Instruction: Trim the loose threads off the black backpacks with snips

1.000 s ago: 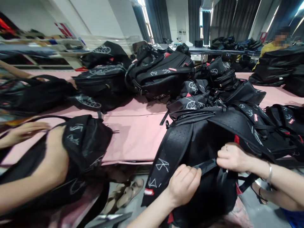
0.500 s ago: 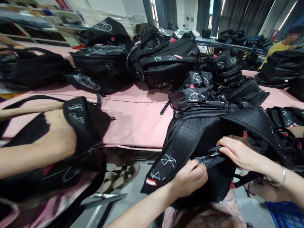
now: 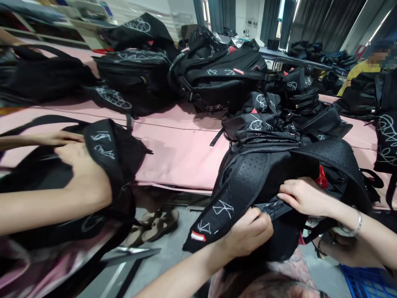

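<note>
Left hand (image 3: 252, 232): fingers curled, knuckles up, gripping a dark strip (image 3: 275, 208) on the black backpack (image 3: 273, 174). Right hand (image 3: 305, 196): fingers bent, pinching the strip farther right. Backpack position: near edge of the pink surface (image 3: 180, 157).

No words or numbers can be read here. The black cloth backpack in front (image 3: 276, 174) has a wide padded strap (image 3: 237, 188) with scratchy white marks (image 3: 223, 209) on it. A small red and white tag (image 3: 198, 236) sits near the strap's end, and it has nothing clear to read. The big black backpack farther back (image 3: 214, 89) has white marks and a red and white tag too. Loopy white scribbles cover the black bag at the far right (image 3: 386, 145).
</note>
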`<state>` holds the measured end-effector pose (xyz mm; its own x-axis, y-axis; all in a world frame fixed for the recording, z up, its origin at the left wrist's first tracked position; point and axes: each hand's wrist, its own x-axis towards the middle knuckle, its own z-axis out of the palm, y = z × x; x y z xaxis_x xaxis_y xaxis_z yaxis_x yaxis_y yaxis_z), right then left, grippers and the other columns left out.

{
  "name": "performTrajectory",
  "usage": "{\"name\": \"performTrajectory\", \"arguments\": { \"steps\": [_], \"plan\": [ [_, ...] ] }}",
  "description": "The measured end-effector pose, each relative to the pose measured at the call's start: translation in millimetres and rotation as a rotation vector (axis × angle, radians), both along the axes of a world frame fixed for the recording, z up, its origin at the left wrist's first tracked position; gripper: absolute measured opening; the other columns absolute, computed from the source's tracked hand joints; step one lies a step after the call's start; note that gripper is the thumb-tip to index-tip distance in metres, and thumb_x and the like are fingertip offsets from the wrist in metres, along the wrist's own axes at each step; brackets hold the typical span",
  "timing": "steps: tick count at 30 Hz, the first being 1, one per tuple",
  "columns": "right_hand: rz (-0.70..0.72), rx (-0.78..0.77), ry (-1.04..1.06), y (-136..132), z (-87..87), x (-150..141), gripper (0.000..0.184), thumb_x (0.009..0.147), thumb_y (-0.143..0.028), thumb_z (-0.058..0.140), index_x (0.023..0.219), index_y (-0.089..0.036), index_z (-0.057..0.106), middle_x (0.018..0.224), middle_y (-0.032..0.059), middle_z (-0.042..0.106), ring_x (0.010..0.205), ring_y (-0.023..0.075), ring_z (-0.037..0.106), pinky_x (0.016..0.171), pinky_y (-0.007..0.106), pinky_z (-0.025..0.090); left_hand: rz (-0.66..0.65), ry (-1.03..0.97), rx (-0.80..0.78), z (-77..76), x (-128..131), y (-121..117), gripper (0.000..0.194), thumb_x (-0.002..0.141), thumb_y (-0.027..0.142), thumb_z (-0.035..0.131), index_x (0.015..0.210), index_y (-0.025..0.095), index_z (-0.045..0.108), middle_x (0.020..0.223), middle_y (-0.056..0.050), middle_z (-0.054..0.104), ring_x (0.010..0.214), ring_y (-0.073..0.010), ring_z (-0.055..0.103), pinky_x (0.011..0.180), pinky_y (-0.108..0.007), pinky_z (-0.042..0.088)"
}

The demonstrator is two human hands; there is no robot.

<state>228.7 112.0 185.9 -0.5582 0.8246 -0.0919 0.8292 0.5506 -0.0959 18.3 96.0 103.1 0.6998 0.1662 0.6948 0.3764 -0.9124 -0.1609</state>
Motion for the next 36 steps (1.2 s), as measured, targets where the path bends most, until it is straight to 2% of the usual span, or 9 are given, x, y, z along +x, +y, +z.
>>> {"name": "performTrajectory", "arguments": {
  "steps": [7,13,15,19,22,24,27,31,36],
  "plan": [
    [-0.128,-0.167,0.181,0,-5.6,-6,0.034,0.091,-0.036,0.036,0.068,-0.018,0.054,0.066,0.0018,0.059,0.060,0.0122,0.051,0.055,0.025,0.027,0.010,-0.010,-0.013,4.3,-3,-2,0.024,0.085,0.009,0.035,0.089,0.011,0.059,0.078,-0.004,0.058,0.072,-0.0142,0.050,0.070,-0.029,0.042],
    [-0.583,-0.474,0.939,4,-11.5,-6,0.053,0.082,-0.063,0.030,0.066,-0.016,0.049,0.059,-0.0009,0.047,0.047,0.0079,0.035,0.044,0.021,0.021,-0.033,-0.032,-0.146,4.7,-4,-6,0.018,0.086,0.011,0.039,0.097,0.009,0.054,0.073,-0.003,0.057,0.066,-0.0129,0.050,0.065,-0.027,0.044],
    [-0.641,-0.525,1.085,5,-13.2,-6,0.053,0.078,-0.066,0.036,0.067,-0.016,0.049,0.059,-0.0021,0.044,0.045,0.0062,0.030,0.042,0.020,0.018,-0.029,-0.022,-0.257,6.5,-4,-6,0.019,0.087,0.012,0.037,0.097,0.011,0.053,0.071,-0.003,0.055,0.064,-0.0126,0.049,0.063,-0.026,0.044],
    [-0.535,-0.583,1.104,5,-13.2,-4,0.052,0.078,-0.065,0.040,0.066,-0.016,0.051,0.055,-0.0038,0.040,0.045,0.0058,0.026,0.042,0.021,0.018,0.015,-0.031,-0.542,24.5,-9,-5,0.017,0.087,0.015,0.039,0.096,0.016,0.053,0.073,-0.002,0.058,0.067,-0.0116,0.053,0.066,-0.023,0.046],
    [-0.464,-0.597,1.108,1,-10.1,-2,0.049,0.081,-0.063,0.039,0.072,-0.016,0.054,0.068,0.0004,0.051,0.053,0.0077,0.036,0.047,0.021,0.027,0.123,-0.038,-0.735,47.6,-13,3,0.024,0.088,0.017,0.037,0.107,0.018,0.052,0.088,-0.002,0.063,0.077,-0.0110,0.059,0.073,-0.021,0.047],
    [-0.406,-0.626,1.126,-2,-7.9,-1,0.045,0.081,-0.060,0.042,0.079,-0.018,0.056,0.080,0.0022,0.054,0.060,0.0091,0.040,0.052,0.022,0.031,0.174,0.058,-0.861,62.7,-14,12,0.027,0.088,0.020,0.040,0.111,0.019,0.053,0.095,-0.003,0.065,0.084,-0.0130,0.061,0.076,-0.023,0.046],
    [-0.343,-0.654,1.151,-5,-7.3,1,0.036,0.082,-0.054,0.048,0.088,-0.019,0.055,0.075,-0.0006,0.048,0.062,0.0095,0.040,0.055,0.022,0.032,0.141,0.247,-0.996,78.3,-9,26,0.030,0.084,0.023,0.047,0.112,0.021,0.058,0.097,-0.005,0.067,0.087,-0.0161,0.062,0.077,-0.024,0.045],
    [-0.319,-0.597,1.147,-6,-10.9,5,0.029,0.083,-0.047,0.051,0.090,-0.019,0.051,0.069,-0.0028,0.043,0.063,0.0100,0.039,0.058,0.022,0.032,0.019,0.366,-1.029,82.1,5,35,0.028,0.084,0.022,0.047,0.106,0.020,0.064,0.082,-0.005,0.069,0.071,-0.0141,0.063,0.062,-0.020,0.041],
    [-0.345,-0.496,1.046,-7,-11.3,11,0.025,0.083,-0.043,0.052,0.085,-0.018,0.050,0.071,-0.0017,0.048,0.067,0.0116,0.044,0.062,0.024,0.036,0.016,0.327,-1.047,75.3,11,35,0.024,0.082,0.019,0.047,0.087,0.017,0.070,0.076,-0.004,0.068,0.067,-0.0118,0.060,0.059,-0.018,0.037]
  ]
}}
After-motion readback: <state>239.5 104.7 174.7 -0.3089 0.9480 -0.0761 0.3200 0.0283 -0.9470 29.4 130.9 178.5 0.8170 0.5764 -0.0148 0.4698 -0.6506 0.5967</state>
